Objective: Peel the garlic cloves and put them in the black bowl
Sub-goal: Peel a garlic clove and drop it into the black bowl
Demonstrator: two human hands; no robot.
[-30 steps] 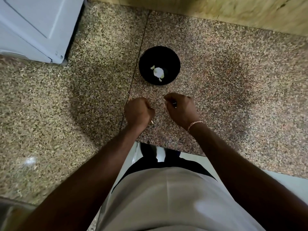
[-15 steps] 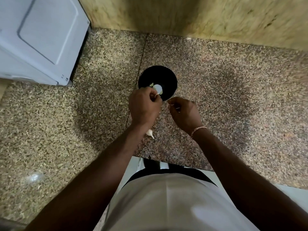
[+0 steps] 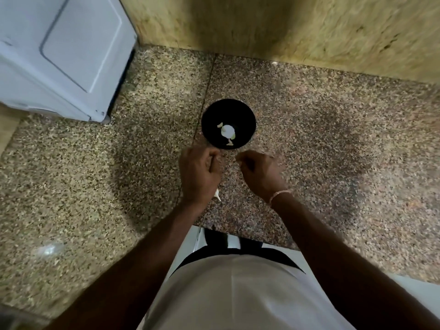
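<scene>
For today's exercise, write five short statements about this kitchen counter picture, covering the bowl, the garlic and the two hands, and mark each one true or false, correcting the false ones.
1. The black bowl holds pale garlic pieces. True.
2. Both hands are inside the bowl. False: the left hand and right hand are on the near side of it, over the speckled counter.
3. A white appliance stands at the far left. True.
4. The bowl sits to the right of both hands. False: it lies beyond them, roughly between them.
5. A pale garlic bit shows by the left wrist. True.
</scene>
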